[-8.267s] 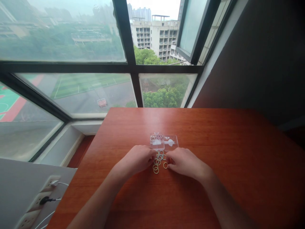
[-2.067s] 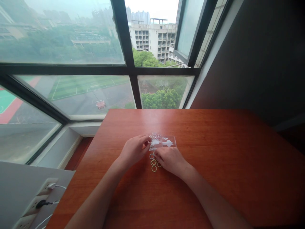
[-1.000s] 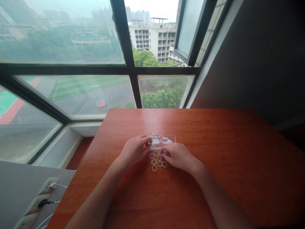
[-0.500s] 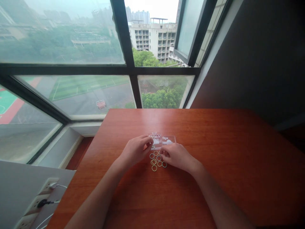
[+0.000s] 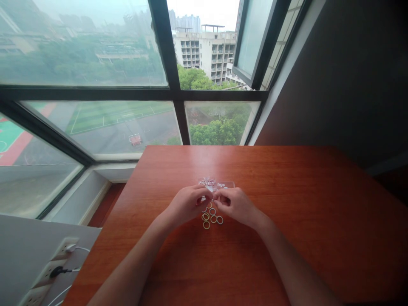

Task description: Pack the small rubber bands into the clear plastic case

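Note:
My left hand (image 5: 188, 205) and my right hand (image 5: 237, 203) meet at their fingertips over the near edge of a clear plastic box (image 5: 230, 185). Both hands are closed in a pinch; whatever lies between the fingertips is too small to make out. Just below them, several thin yellow-green and pale rings (image 5: 206, 221) lie loosely grouped on the table, a few overlapping. Pinkish-red rings (image 5: 211, 182) show in the left part of the box, beyond my left fingers. My hands cover much of the box's front and some of the nearest rings.
The reddish-brown wooden table (image 5: 287, 191) reaches to the window (image 5: 178, 94) at the back, where one pane (image 5: 255, 42) stands ajar. A dark wall (image 5: 334, 85) rises at right. Low on the left are wall sockets (image 5: 44, 274) with plugged-in cables.
My left hand has moved right and slightly down, and its fingertips now meet those of my right hand. The right hand's fingertips have risen off the rings towards the box.

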